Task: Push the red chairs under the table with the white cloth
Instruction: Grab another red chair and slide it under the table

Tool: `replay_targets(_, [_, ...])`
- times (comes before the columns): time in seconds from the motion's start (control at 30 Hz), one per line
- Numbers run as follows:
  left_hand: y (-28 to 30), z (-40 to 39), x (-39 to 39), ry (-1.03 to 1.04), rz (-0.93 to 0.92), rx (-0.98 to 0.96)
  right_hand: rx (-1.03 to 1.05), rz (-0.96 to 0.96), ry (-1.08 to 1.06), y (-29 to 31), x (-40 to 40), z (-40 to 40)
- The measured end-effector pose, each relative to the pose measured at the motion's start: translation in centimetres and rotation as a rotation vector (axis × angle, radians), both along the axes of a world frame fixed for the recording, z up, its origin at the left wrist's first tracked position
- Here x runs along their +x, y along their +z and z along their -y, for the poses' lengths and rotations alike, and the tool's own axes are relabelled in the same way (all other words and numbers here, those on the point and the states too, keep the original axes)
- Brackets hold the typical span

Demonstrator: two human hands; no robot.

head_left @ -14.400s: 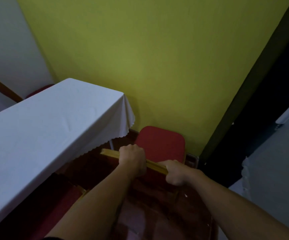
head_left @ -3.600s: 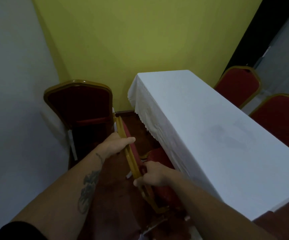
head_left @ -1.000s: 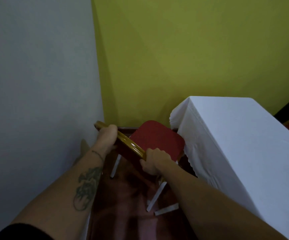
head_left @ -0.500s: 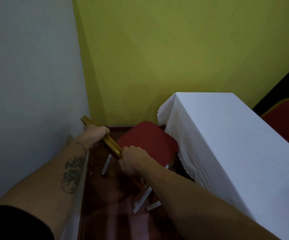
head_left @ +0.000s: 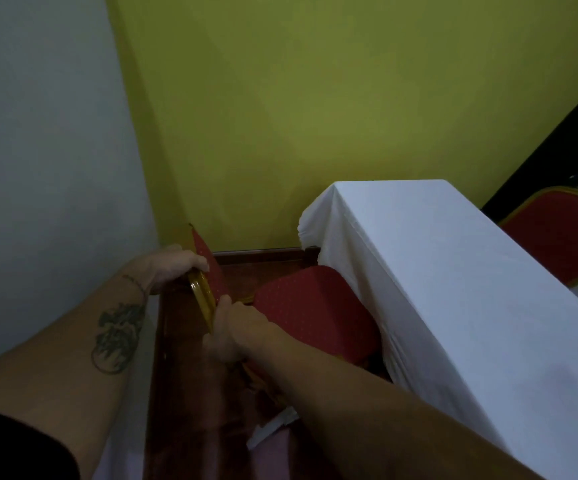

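Observation:
A red chair [head_left: 315, 313] with a gold frame stands at the left side of the table with the white cloth [head_left: 460, 306]. Its seat touches the hanging cloth edge and part of it lies under the table. My left hand [head_left: 168, 266] grips the top of the gold backrest rim. My right hand [head_left: 232, 332] grips the same backrest lower down, nearer to me. The chair's legs are mostly hidden by my right arm.
A white wall runs close along the left, and a yellow-green wall closes the corner behind the chair. A second red chair [head_left: 557, 233] stands past the table's right side. The floor is dark reddish wood.
The chair has turned so that its seat faces the table and has slid to the right against the cloth. Both hands stayed on the backrest.

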State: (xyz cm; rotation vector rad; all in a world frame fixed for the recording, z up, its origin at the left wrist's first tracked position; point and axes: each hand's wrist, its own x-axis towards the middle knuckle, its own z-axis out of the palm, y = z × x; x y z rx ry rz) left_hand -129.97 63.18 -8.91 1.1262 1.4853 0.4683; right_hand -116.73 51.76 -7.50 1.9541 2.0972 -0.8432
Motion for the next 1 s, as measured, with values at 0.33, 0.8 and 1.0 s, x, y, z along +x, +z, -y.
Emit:
replay_targets(0.33, [0.4,-5.6,4.3,-0.097,-0.073,0.054,-0.032,-0.030,-0.187,-0.9,1.7,-4.4])
replay_targets(0.8, [-0.8,-7.9,17.9,-0.067,-0.043,0.237,-0.027,-0.029,-0.458,-2.0,12.0,-7.9])
replay_targets(1.0, [-1.4,-9.2,20.8,0.005,-0.084,0.299,0.013,-0.125,-0.443,-1.5,13.9,-8.8])
